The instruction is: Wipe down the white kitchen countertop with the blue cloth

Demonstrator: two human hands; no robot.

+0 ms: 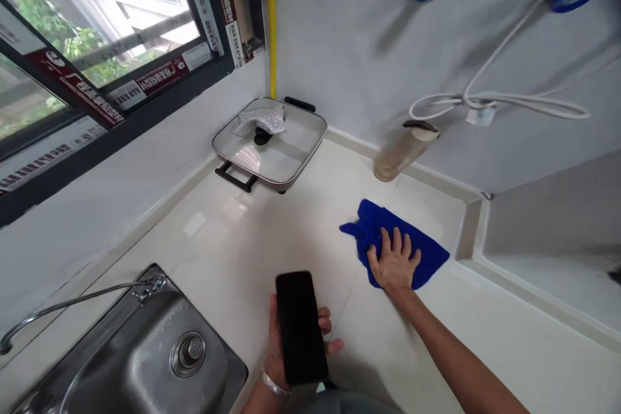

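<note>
A smartphone (301, 330) with a dark screen lies in my left hand (277, 344), its fingers wrapped round the phone's edges and a silver bracelet at the wrist. Over to the right, my right hand (395, 265) presses flat with spread fingers on a blue cloth (427, 252). The cloth is spread unevenly on the white countertop (301, 233), with one corner bunched up to the left. Part of it is hidden under my palm.
A square electric pan (272, 142) with a glass lid sits in the corner. A clear bottle (400, 154) stands against the wall. At the lower left are a steel sink (150, 349) and its faucet (72, 303). A white cable (504, 100) hangs coiled on the right wall.
</note>
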